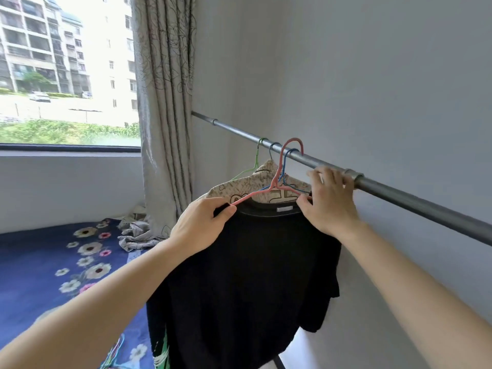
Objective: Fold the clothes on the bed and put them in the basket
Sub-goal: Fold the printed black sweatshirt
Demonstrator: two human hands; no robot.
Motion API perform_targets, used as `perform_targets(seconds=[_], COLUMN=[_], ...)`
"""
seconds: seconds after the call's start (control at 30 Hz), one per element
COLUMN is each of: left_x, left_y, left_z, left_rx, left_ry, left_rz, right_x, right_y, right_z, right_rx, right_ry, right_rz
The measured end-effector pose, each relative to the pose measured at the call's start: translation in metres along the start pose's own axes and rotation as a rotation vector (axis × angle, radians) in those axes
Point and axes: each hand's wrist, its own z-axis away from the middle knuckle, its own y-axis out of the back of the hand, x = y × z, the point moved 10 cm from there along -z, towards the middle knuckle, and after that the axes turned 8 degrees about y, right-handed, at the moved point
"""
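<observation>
Below rail (399, 195), black shirt (247, 275) on pink hanger (279, 177), shoulders parallel to rail; left hand (199, 227) pinches one shoulder, right hand (330, 201) pinches other, nearer rail.

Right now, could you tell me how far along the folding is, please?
Nothing looks folded yet. In hand: the left hand grips the black shirt on a pink hanger on the rail, the right hand at its other shoulder. Left: folding it, plus the crumpled cloth on the bed.

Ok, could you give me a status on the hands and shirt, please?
Left hand pinching black shirt at one shoulder. Right hand holding the other shoulder. Shirt on pink hanger, hooked over grey metal rail.
</observation>
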Motion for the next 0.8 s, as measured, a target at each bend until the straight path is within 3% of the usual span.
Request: perform_targets(seconds=[0.1,0.17,0.37,0.6,0.8], left_x=[-0.022,-0.042,-0.107,-0.203,-0.337], left_y=[0.026,0.055,0.179,0.342,0.446], left_z=[0.026,0.049,0.109,0.171,0.247], left_rx=[-0.032,-0.033,0.014,0.221,0.270], left_ry=[0.035,0.063,0.118,0.124,0.195], left_rz=[0.071,0.100,0.187,-0.047,-0.263], right_x=[-0.072,-0.124,-0.269,-0.429,-0.601], right_y=[-0.009,0.000,0.059,0.108,0.078], right_z=[-0.002,-0.010,-0.034,-0.052,-0.031], right_rx=[-0.006,0.017,0.133,0.125,-0.068], right_ry=[0.084,0.145,0.308,0.307,0.308], right_rz=[-0.527,-0.712,-0.695,-0.770,-0.860])
